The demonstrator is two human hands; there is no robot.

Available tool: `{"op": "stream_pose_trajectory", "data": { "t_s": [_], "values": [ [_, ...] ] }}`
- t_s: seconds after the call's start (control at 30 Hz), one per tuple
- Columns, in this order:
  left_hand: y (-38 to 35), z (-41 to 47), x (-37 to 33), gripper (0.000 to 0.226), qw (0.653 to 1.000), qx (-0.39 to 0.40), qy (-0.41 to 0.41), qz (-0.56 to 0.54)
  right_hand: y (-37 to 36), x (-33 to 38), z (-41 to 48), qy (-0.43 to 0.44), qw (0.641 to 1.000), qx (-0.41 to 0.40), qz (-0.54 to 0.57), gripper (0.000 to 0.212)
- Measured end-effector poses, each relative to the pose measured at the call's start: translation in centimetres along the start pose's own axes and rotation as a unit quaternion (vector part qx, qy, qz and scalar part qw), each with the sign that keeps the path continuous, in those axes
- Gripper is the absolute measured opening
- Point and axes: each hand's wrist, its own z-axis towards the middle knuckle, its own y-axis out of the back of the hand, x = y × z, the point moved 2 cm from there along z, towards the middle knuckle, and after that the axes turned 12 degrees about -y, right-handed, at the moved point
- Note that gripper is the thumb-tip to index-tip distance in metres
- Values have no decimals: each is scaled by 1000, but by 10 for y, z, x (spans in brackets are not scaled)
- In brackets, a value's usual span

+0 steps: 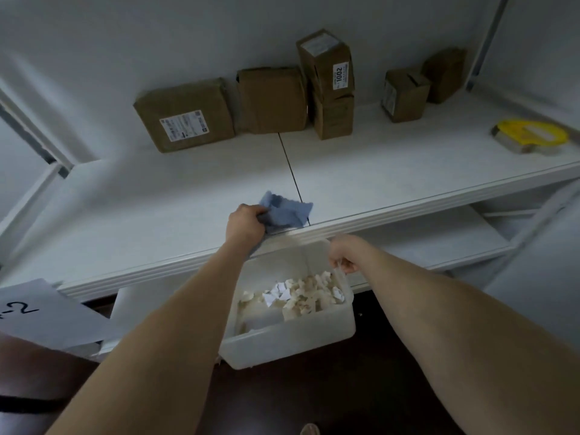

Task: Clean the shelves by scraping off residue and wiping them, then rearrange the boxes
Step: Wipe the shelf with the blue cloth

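The left hand [248, 222] grips the blue cloth [287, 210] at the front edge of the shelf [408, 171] and the right hand [342, 257] pinches the rim of the bin [282, 346] just below, so a fast sweep could throw residue past it.

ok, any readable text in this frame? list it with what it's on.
"1002": label on the tall box.
"2", handwritten, partly cut off: sheet.
Too blurred to read: labels on flat box, small box, yellow roll.
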Motion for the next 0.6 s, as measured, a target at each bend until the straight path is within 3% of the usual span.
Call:
{"op": "stream_pose_trajectory", "data": {
  "t_s": [0.1, 0.27, 0.37, 0.43, 0.6],
  "values": [
    [-10, -3, -2, 28, 998, 59, -17, 28, 0, -1, 4, -6, 1000, -4, 4, 24],
    [-14, -10, -24, 37, 992, 96, -68, -35, 0, 0, 6, -20, 999, -18, 25, 24],
    [-4, -13, -16, 34, 995, 22, -58, -75, -1, 0, 5, -22, 1000, -10, 17, 26],
    [5, -16, 2, 35, 996, -45, -22, -68, -2, 3, 2, -22, 1000, -2, -12, 13],
    [31, -31, 58, 33, 975, -139, 175, 0, -5, 8, 1, -37, 998, 16, -57, 14]
  ]
}}
